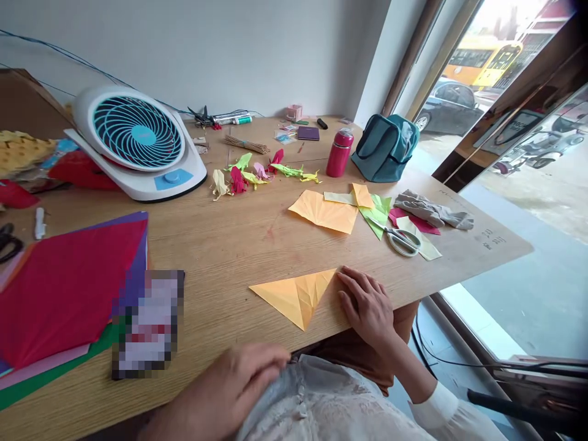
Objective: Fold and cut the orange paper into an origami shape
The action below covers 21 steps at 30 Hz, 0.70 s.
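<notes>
A folded orange paper triangle point(298, 294), creased on its right half, lies near the table's front edge with one point toward me. My right hand point(367, 306) rests on the table at the triangle's right corner, fingers loosely stretched and the fingertips at or just beside the paper. Slightly blurred, my left hand point(239, 380) is at the front edge near my body, fingers extended and nothing visible in them. Farther back lie an unfolded orange sheet point(321, 212), green paper point(377, 214) and scissors point(403, 241) with pale handles.
At the left are a stack of coloured paper point(78, 282), a pixelated flat object point(149, 324) and a white fan point(142, 144). Several folded paper figures point(252, 174) lie mid-table. A red flask point(340, 153), a teal bag point(384, 147) and grey cloth point(432, 210) stand or lie right.
</notes>
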### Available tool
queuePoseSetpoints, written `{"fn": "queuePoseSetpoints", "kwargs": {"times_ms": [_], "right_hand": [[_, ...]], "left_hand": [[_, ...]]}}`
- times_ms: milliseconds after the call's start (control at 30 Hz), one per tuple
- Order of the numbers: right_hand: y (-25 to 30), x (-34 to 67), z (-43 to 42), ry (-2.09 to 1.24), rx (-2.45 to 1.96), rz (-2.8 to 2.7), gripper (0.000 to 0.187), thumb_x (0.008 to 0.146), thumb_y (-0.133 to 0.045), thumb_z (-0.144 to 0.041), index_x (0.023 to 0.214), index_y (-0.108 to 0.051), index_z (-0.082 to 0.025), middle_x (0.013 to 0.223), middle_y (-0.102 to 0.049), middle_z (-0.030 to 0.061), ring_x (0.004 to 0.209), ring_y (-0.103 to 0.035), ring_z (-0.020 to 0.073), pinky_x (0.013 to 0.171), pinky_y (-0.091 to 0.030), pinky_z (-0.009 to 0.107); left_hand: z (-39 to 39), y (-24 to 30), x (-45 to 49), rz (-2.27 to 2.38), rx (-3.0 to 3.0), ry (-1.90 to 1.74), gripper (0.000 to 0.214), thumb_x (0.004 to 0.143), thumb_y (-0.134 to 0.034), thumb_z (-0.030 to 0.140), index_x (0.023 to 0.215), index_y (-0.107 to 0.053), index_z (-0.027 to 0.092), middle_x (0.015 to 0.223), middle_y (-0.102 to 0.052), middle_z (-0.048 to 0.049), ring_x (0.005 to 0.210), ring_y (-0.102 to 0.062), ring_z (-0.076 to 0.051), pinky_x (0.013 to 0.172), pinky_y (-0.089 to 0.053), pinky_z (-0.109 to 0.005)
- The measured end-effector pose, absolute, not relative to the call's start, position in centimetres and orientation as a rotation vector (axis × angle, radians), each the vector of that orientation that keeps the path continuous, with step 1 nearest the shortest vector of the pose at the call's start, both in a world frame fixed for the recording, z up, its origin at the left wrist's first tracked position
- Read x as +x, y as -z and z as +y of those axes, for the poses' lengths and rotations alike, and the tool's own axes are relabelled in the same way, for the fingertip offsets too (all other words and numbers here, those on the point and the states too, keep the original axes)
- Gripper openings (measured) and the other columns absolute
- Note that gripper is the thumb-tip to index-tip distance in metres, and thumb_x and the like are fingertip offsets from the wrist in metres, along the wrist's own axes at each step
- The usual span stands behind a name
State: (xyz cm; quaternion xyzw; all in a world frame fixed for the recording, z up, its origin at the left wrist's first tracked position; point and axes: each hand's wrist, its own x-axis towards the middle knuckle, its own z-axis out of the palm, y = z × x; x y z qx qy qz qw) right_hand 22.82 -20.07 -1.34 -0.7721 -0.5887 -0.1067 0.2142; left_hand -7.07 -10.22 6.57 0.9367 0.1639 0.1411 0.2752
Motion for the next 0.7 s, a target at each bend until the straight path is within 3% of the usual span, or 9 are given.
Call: {"fn": "queuePoseSetpoints", "kwargs": {"times_ms": [100, 267, 467, 700], "right_hand": [[1.3, 22.9, -20.1, 0.284, -2.125, -1.639, 0.036, 0.102, -0.05, -0.033, 0.135, -0.063, -0.025, 0.142, -0.064, 0.0058, 0.121, -0.06, 0.0276, 0.097, -0.047, 0.044], [1.0, 22.9, -20.2, 0.235, -2.14, -1.627, 0.036, 0.102, -0.05, -0.033, 0.135, -0.062, -0.024, 0.143, -0.063, 0.006, 0.123, -0.059, 0.0274, 0.098, -0.046, 0.044], [0.5, 22.6, -20.1, 0.19, -2.149, -1.597, 0.035, 0.102, -0.05, -0.033, 0.134, -0.063, -0.023, 0.142, -0.064, 0.0069, 0.123, -0.059, 0.0272, 0.1, -0.045, 0.044], [0.8, 22.7, -20.1, 0.188, -2.156, -1.591, 0.036, 0.1, -0.053, -0.034, 0.133, -0.063, -0.024, 0.143, -0.064, 0.0059, 0.126, -0.058, 0.0265, 0.101, -0.046, 0.043]], "left_hand": [[-6.1, -6.4, -1.9, 0.476, 2.442, -0.476, 0.025, 0.103, -0.044, 0.021, 0.105, -0.069, 0.025, 0.098, -0.076, -0.0001, 0.09, -0.072, -0.014, 0.08, -0.059, -0.025], [-3.4, -2.7, 3.0, 0.356, 2.667, -0.645, 0.032, 0.101, -0.043, 0.014, 0.127, -0.062, 0.019, 0.126, -0.071, -0.0088, 0.118, -0.067, -0.021, 0.103, -0.056, -0.038], [-3.7, 1.2, 2.7, 0.288, 2.809, -0.448, 0.053, 0.105, -0.043, 0.027, 0.156, -0.037, 0.015, 0.157, -0.048, -0.0156, 0.149, -0.043, -0.027, 0.118, -0.045, -0.048], [-3.3, 1.6, 2.7, 0.259, 2.829, -0.418, 0.061, 0.105, -0.043, 0.033, 0.161, -0.028, 0.017, 0.162, -0.042, -0.014, 0.152, -0.038, -0.028, 0.121, -0.04, -0.049]]}}
